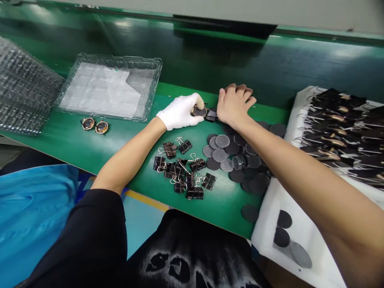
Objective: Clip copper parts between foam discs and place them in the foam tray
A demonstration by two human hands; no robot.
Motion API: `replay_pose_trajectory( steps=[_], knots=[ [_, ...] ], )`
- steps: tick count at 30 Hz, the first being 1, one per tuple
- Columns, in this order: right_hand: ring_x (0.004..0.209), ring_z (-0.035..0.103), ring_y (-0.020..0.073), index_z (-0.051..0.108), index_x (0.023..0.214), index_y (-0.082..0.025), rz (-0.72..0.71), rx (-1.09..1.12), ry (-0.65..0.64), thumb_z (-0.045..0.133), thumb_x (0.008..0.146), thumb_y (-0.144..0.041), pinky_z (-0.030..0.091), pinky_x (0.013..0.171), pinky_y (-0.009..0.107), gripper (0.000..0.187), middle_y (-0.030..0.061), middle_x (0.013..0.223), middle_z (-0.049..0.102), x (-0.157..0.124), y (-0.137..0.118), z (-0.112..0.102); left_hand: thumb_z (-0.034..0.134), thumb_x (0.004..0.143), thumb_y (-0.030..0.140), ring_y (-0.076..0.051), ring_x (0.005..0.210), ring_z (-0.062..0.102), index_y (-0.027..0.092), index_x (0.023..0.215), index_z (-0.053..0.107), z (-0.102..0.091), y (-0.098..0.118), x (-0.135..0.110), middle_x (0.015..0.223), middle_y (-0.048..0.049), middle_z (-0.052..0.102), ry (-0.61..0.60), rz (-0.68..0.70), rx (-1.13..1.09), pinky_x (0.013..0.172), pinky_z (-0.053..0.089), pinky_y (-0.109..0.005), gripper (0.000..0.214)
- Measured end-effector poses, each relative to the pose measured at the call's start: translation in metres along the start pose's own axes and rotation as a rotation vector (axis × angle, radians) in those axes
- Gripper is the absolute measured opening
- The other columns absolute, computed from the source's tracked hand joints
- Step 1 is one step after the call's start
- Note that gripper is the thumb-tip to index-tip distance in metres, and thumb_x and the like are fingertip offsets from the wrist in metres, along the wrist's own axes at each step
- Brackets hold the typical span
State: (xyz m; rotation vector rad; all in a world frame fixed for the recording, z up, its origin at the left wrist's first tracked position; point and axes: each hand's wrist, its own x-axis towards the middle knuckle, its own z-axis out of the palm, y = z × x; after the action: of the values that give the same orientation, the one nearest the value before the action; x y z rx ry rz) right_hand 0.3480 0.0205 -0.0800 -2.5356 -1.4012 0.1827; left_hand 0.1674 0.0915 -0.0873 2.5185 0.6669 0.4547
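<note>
My left hand [183, 112], in a white glove, grips a gold-rimmed watch case [200, 111] with a dark round face between thumb and fingers. Right beside the case, a black binder clip [211, 115] sits against the heel of my right hand [235, 103]. That hand is bare, its fingers spread and pointing away from me; whether its palm presses the clip is hard to make out. Several binder clips [190, 181] lie heaped nearer to me. A pile of dark and clear round discs [222, 141] spreads under my right forearm.
Two more gold-rimmed watch cases [102, 127] rest on the green bench [120, 138] at left. Behind them is a clear plastic tray [154, 86], beside stacked clear trays [27, 88]. At right, a white-lined box [267, 224] holds rows of dark clipped pieces and loose discs.
</note>
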Motion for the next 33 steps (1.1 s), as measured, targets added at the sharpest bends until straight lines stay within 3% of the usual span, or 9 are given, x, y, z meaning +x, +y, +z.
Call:
replay_pose_trajectory(
  steps=[6,13,18,22,25,27,28,31,33],
  knots=[
    [0.147,0.024,0.0446,0.043,0.148,-0.013,-0.028,0.086,0.008,0.014,0.11,-0.04,0.022,0.11,0.068,0.054,0.0298,0.158,0.035,0.003,0.008,0.004,0.071,0.081,0.028,-0.023,0.1,0.07,0.02,0.112,0.058,0.0,0.01,0.003,0.123,-0.0069,0.07,-0.071,-0.053,-0.012,0.089,0.055,-0.039,0.035],
    [0.145,0.012,0.0493,0.045,0.144,-0.02,-0.076,0.178,0.028,0.011,0.106,-0.055,0.012,0.108,0.074,0.063,0.0281,0.152,0.039,0.005,0.017,0.006,0.068,0.086,0.04,-0.024,0.113,0.067,0.026,0.12,0.057,-0.003,0.019,0.006,0.132,-0.0007,0.066,-0.191,-0.142,-0.017,0.096,0.052,-0.039,0.039],
    [0.147,0.006,0.0487,0.038,0.148,-0.018,-0.068,0.185,0.002,0.009,0.106,-0.053,0.008,0.108,0.074,0.063,0.0284,0.154,0.036,0.006,0.014,0.008,0.069,0.085,0.037,-0.022,0.106,0.068,0.024,0.12,0.056,0.001,0.016,0.005,0.129,-0.0039,0.066,-0.137,-0.077,-0.031,0.094,0.052,-0.039,0.039],
    [0.145,0.012,0.0488,0.04,0.146,-0.015,-0.059,0.226,0.018,0.015,0.108,-0.046,0.007,0.109,0.073,0.056,0.0298,0.155,0.035,0.002,0.002,-0.01,0.069,0.085,0.035,-0.028,0.103,0.07,0.02,0.124,0.056,0.001,0.021,0.004,0.117,-0.0073,0.069,-0.11,-0.048,0.091,0.092,0.052,-0.043,0.044],
    [0.142,0.026,0.0459,0.047,0.139,-0.019,-0.097,0.283,0.144,0.02,0.109,-0.042,0.016,0.112,0.069,0.047,0.0265,0.154,0.039,-0.012,-0.007,-0.04,0.07,0.084,0.04,-0.035,0.107,0.069,0.017,0.134,0.054,-0.006,0.031,0.002,0.115,-0.0099,0.069,-0.092,-0.131,0.251,0.094,0.05,-0.048,0.057],
    [0.135,0.038,0.0431,0.055,0.13,-0.022,-0.259,0.308,0.167,0.029,0.109,-0.037,0.029,0.11,0.064,0.037,0.0227,0.145,0.05,-0.03,-0.01,-0.06,0.068,0.086,0.046,-0.038,0.11,0.067,0.017,0.14,0.051,-0.014,0.037,0.001,0.118,-0.0124,0.068,-0.077,-0.19,0.338,0.097,0.049,-0.05,0.064],
    [0.129,0.045,0.041,0.059,0.124,-0.023,-0.416,0.31,0.098,0.037,0.107,-0.034,0.035,0.107,0.06,0.03,0.0201,0.136,0.057,-0.04,-0.011,-0.066,0.065,0.089,0.049,-0.038,0.112,0.066,0.016,0.143,0.051,-0.019,0.039,0.001,0.122,-0.0141,0.067,-0.071,-0.202,0.376,0.097,0.048,-0.051,0.065],
    [0.113,0.059,0.0324,0.068,0.116,-0.021,-0.968,0.287,-0.291,0.056,0.1,-0.024,0.046,0.096,0.047,0.019,0.0125,0.118,0.068,-0.071,-0.014,-0.069,0.054,0.097,0.048,-0.04,0.126,0.058,0.022,0.147,0.052,-0.032,0.039,0.002,0.148,-0.0152,0.056,-0.083,-0.086,0.474,0.1,0.045,-0.055,0.056],
    [0.108,0.063,0.0286,0.069,0.124,-0.019,-1.171,0.205,-0.426,0.061,0.098,-0.017,0.047,0.089,0.041,0.027,0.0125,0.12,0.069,-0.086,-0.018,-0.058,0.047,0.101,0.04,-0.041,0.136,0.051,0.031,0.147,0.056,-0.037,0.034,0.004,0.16,-0.0081,0.048,-0.181,0.084,0.504,0.101,0.043,-0.056,0.048]
  ],
)
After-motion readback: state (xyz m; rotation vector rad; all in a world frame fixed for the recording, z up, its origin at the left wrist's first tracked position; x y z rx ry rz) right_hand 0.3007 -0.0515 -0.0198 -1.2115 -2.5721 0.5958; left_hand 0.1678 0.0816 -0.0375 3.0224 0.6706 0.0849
